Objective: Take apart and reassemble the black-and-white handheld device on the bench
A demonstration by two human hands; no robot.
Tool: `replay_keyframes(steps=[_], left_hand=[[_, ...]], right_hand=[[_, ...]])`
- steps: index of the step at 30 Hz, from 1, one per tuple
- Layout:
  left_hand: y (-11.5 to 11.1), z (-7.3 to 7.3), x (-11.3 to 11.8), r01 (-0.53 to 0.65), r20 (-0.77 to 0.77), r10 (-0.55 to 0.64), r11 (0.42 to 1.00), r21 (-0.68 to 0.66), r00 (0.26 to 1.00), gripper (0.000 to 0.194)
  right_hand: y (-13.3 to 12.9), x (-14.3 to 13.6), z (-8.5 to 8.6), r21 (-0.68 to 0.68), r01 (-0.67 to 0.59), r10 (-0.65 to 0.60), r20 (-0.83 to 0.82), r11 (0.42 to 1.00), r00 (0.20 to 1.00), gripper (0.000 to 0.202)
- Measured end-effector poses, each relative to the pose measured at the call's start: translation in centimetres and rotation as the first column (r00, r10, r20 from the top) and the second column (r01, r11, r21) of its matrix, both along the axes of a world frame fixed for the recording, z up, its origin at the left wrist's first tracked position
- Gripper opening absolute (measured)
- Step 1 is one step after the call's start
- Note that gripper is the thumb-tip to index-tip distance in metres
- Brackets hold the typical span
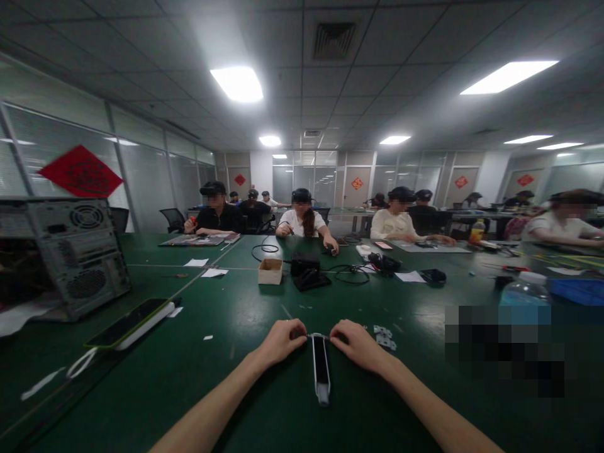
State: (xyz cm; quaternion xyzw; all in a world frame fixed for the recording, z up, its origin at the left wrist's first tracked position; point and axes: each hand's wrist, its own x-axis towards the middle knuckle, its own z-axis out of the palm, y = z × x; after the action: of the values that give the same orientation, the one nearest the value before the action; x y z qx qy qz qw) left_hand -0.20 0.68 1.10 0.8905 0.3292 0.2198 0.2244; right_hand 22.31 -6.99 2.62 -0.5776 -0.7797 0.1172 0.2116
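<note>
A long narrow device (321, 368) lies on the green table, with a pale frame, a black strip along its middle and a grey near end. At its far end on the left, my left hand (283, 341) is closed in a pinch. My right hand (357, 343) pinches on the opposite side of that same end. Something thin and small shows at both sets of fingertips; I cannot tell what it is or whether it belongs to the device. Several small light-grey parts (385, 337) lie just right of my right hand.
A small open cardboard box (270, 272) and a black stand-like object (306, 272) with cables sit ahead. On the left are a phone (129, 322) and a computer case (89, 258). A plastic bottle (525, 290) and a blue bin (576, 291) stand right. Several people sit across the table.
</note>
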Motion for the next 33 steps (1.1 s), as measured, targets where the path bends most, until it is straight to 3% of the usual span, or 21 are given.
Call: replay_keyframes(steps=[10, 20, 27, 33], left_hand=[[-0.4, 0.0, 0.4, -0.007, -0.010, 0.007, 1.000, -0.029, 1.000, 0.020], [-0.4, -0.2, 0.4, -0.017, -0.064, 0.019, 0.999, 0.038, 0.998, 0.023], [-0.6, 0.2, 0.5, -0.018, -0.102, 0.026, 0.997, 0.081, 0.994, 0.022], [-0.7, 0.3, 0.4, -0.022, -0.104, 0.031, 0.996, 0.086, 0.994, 0.023]], right_hand=[[-0.1, -0.2, 0.1, -0.002, 0.005, -0.005, -0.014, 1.000, 1.000, 0.021], [0.4, 0.7, 0.0, 0.033, -0.018, 0.016, 0.061, 0.999, 0.998, 0.022], [1.0, 5.4, 1.0, 0.216, 0.246, -0.292, 0.218, 0.945, 0.931, 0.023], [1.1, 8.8, 0.7, 0.176, 0.365, -0.402, 0.296, 0.914, 0.866, 0.021]])
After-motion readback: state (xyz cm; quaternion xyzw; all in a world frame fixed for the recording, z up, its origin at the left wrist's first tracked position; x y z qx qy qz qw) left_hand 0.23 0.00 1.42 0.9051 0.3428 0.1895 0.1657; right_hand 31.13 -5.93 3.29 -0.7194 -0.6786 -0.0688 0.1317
